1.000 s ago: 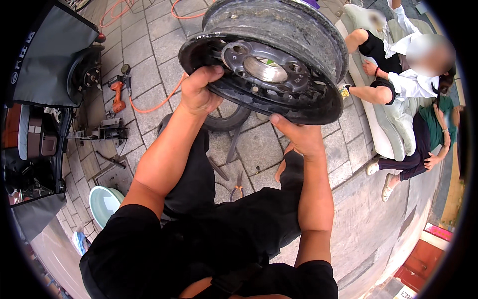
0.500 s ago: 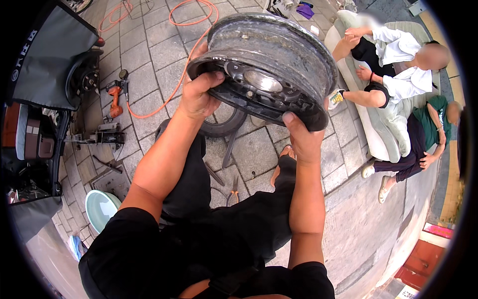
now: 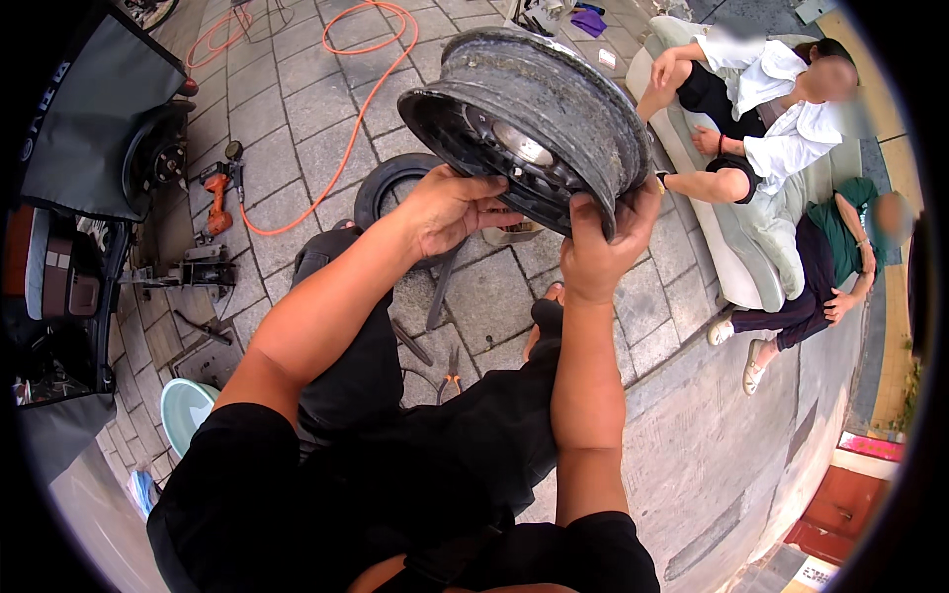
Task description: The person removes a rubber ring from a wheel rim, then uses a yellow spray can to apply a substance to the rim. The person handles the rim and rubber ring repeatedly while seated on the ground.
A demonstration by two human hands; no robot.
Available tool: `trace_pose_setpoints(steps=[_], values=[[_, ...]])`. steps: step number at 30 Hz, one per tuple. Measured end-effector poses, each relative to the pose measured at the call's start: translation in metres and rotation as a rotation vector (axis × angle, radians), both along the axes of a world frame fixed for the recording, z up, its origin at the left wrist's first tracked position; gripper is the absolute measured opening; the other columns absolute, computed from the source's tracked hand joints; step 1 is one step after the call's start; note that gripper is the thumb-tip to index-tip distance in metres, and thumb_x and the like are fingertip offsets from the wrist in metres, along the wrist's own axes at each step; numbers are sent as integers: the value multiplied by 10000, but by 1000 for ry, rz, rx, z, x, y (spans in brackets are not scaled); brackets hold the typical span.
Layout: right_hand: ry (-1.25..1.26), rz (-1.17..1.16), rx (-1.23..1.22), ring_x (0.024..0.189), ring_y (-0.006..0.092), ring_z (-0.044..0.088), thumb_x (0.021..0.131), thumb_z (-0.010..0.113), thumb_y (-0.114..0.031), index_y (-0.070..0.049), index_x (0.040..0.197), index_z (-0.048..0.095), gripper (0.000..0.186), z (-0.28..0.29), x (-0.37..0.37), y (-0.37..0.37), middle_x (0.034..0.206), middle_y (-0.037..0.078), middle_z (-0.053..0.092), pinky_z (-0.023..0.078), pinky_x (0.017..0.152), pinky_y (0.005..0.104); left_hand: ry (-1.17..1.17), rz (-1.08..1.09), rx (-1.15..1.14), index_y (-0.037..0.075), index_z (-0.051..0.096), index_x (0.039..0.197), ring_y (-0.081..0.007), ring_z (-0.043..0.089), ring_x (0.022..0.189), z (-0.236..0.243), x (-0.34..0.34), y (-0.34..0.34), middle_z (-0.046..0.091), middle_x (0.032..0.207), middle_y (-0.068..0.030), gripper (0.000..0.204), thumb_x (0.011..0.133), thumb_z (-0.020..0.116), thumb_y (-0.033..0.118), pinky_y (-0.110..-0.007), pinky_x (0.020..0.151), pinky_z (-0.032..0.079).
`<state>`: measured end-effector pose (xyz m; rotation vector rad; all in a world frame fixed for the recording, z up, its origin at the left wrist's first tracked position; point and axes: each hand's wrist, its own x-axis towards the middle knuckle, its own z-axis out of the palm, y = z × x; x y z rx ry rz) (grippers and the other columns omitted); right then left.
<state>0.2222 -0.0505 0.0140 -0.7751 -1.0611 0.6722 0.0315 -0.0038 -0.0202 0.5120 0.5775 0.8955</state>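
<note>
The wheel rim (image 3: 568, 104), dark, bare of any tyre and grimy along its barrel, is held up in the air at about 12 to 1 o'clock from the middle of the view, tilted so that its dished face with the bright centre hole looks down and toward the person.

The right hand (image 3: 615, 235) grasps it at the rim's own 5 o'clock: the thumb presses on the near lip while the fingers bend around the outer edge. The left hand (image 3: 460, 210) is at the rim's 7 o'clock, half open, palm turned inward. Its thumb lies along the lower lip, and its fingers stretch out beneath, loosely spread; whether they bear any weight I cannot tell.

Below, on the paving (image 3: 494, 301), a black tyre (image 3: 370, 198) lies between 10 and 11 o'clock, partly behind the left forearm. Orange-handled pliers (image 3: 452, 381) lie near 6 o'clock, an orange power tool (image 3: 216, 206) at 10 o'clock and a pale green basin (image 3: 183, 413) at 8 o'clock. A person in white (image 3: 781, 148) sits on a pale sofa (image 3: 733, 262) at 2 o'clock.
</note>
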Motion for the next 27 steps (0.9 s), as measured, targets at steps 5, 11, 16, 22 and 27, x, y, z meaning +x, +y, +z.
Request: trace_pose_setpoints(steps=[5,11,16,22,27], values=[[3,8,3,1290,231,603,792,735,80,49,1549,369,841,4,3,-2,1398,142,577,489,1120,358,21,3,26,-63,677,1251,-359,755,1134,-2,8,1,748,1235,-201,232,1023,651,-28,-468,964,665],[15,7,-6,1286,229,603,788,749,52,46,1542,380,840,4,13,1,1387,138,580,475,1132,358,51,5,74,-63,681,1243,-348,758,1117,-7,14,4,747,1238,-194,242,1001,669,-53,-459,966,666],[-2,26,7,1287,234,600,787,744,52,44,1537,382,833,4,17,5,1392,139,575,469,1135,360,71,30,81,-53,682,1243,-338,760,1119,-8,15,5,746,1246,-179,249,996,690,-24,-459,950,669],[-10,8,-27,1273,233,598,787,735,73,39,1539,356,843,-2,3,6,1385,142,567,477,1125,361,-41,74,-51,67,704,1221,-234,723,1106,-20,23,2,758,1148,-66,244,1038,697,229,-464,915,622],[-51,43,-32,1255,216,597,782,746,92,27,1510,368,822,-6,-16,7,1345,130,565,500,1095,346,-118,92,-190,134,718,1225,-196,713,1104,-32,24,6,769,1155,-30,231,1055,673,285,-447,938,596]])
